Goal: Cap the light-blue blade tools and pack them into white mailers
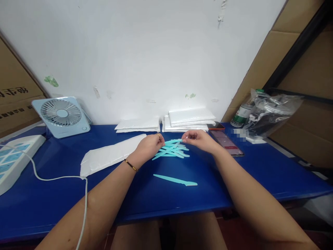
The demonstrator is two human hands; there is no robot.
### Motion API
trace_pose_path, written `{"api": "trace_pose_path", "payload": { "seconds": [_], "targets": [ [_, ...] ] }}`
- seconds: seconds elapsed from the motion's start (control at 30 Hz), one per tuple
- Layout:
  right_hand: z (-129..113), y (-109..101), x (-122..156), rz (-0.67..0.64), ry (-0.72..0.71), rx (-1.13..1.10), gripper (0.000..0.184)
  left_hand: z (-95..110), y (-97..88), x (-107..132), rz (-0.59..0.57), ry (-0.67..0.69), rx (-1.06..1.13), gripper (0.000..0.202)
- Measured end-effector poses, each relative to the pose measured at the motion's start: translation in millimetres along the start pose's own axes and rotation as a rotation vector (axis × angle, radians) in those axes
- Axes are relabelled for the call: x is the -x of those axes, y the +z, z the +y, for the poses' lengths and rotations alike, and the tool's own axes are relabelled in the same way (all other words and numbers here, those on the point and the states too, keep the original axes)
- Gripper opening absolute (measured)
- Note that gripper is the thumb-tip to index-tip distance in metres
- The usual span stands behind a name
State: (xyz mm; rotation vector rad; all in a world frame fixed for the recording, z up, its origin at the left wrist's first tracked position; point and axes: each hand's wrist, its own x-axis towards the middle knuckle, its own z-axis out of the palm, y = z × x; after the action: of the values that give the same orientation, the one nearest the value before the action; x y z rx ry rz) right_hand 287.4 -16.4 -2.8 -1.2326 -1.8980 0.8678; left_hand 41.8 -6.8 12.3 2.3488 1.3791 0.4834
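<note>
A loose pile of teal eyebrow razors (172, 152) lies criss-crossed on the blue table. Over its far edge, my left hand (153, 143) pinches one end of a razor (173, 141). The other end is between the closed thumb and fingers of my right hand (196, 139). A single teal razor (174, 180) rests apart, nearer the table's front edge. Beside my left wrist, partly covered by that hand, is a white padded mailer (109, 155) lying flat.
Stacked white mailers (137, 124) and a taller stack (189, 117) stand against the wall. A fan (61, 116), power strip (18, 156) and white cable (59, 178) are left. Right are a phone (227, 142), a bottle (241, 115) and a clear plastic bag (270, 113).
</note>
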Motion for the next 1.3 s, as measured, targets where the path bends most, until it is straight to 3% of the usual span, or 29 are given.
{"api": "trace_pose_path", "payload": {
  "seconds": [0.13,0.23,0.37,0.43,0.5,0.57,0.67,0.77,0.9,0.97,1.1,1.3],
  "targets": [
    [-3,11,-2,-0.016,0.007,0.033,0.03,-3,8.7,-3,0.0,0.048,0.01,0.015],
    [1,3,-2,0.001,0.01,0.13,0.028,-7,16.7,-6,0.018,0.082,-0.016,0.015],
    [18,-23,-1,0.22,0.073,0.442,0.021,0,14.5,0,0.086,0.172,-0.03,0.027],
    [26,-33,0,0.227,0.237,0.575,0.017,8,9.3,9,-0.052,0.254,0.007,0.033],
    [31,-35,0,0.163,0.379,0.629,0.013,18,5.7,18,-0.272,0.345,0.014,0.037],
    [34,-32,-1,0.124,0.419,0.637,0.01,26,5.7,27,-0.434,0.402,-0.023,0.033],
    [35,-26,-3,0.14,0.394,0.617,0.009,34,10.6,33,-0.493,0.408,-0.068,0.01],
    [33,-26,-3,0.211,0.377,0.422,0.011,32,14.9,30,-0.392,0.366,-0.056,0.009],
    [20,-26,-1,0.273,0.232,-0.206,0.022,18,15.0,17,-0.194,0.21,0.16,0.016],
    [10,-24,1,0.271,0.163,-0.407,0.028,10,14.0,12,-0.107,0.147,0.228,0.018],
    [-4,-15,4,0.239,0.079,-0.52,0.029,3,13.7,5,-0.028,0.103,0.263,0.02],
    [0,-15,4,0.289,-0.013,-0.453,0.026,-5,14.2,0,0.022,0.059,0.238,0.021]
  ]
}}
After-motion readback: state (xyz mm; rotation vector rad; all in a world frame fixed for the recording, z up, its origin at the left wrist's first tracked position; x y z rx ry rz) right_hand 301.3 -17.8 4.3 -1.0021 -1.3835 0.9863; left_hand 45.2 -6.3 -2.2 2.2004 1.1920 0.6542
